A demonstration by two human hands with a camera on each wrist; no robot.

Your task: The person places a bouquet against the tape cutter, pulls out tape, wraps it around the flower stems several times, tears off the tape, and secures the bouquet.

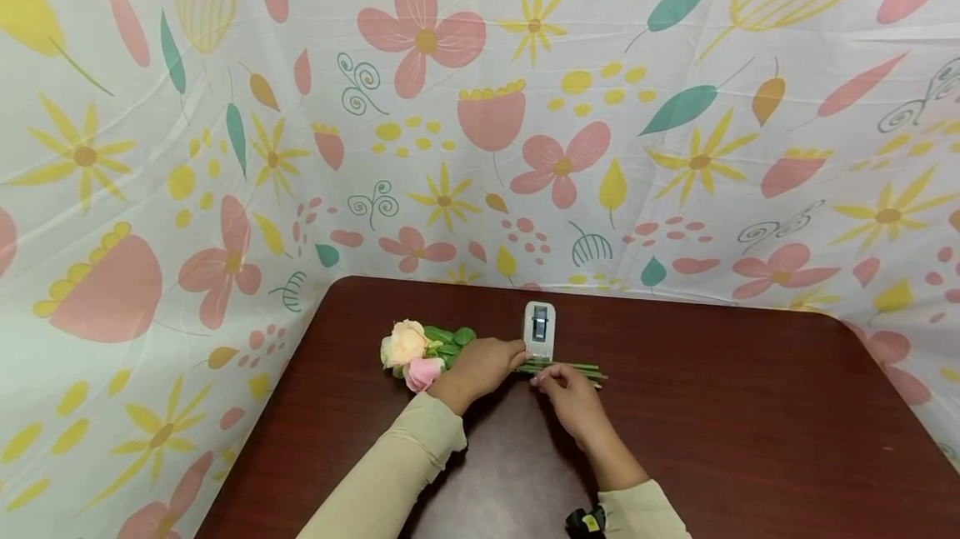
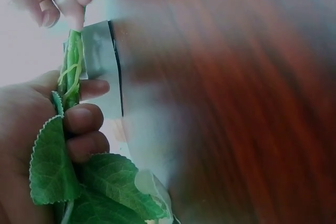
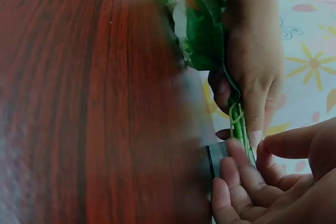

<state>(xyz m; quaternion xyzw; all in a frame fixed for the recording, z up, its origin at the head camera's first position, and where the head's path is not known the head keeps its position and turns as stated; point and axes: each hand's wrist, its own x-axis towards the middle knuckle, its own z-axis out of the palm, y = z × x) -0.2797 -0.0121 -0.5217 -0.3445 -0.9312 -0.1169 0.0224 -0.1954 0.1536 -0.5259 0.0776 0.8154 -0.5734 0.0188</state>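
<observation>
A small bunch of roses (image 1: 405, 345), one cream and one pink with green leaves (image 2: 52, 161), lies sideways over the table. My left hand (image 1: 482, 368) grips its green stems (image 2: 73, 61) just below the leaves, fingers curled round them. Thin light-green strands cross the stems there. Farther down the stems is my right hand (image 1: 576, 407), with thumb and fingertips together at them in the right wrist view; anything thin between those tips is too small to tell. Behind both hands stands a white tape dispenser (image 1: 539, 331), close to the stems.
The dark red wooden table (image 1: 720, 406) has rounded far corners. A white cloth (image 1: 510, 214) with printed flowers hangs behind it and along the left side. A black wrist strap (image 1: 585, 522) shows at the right sleeve.
</observation>
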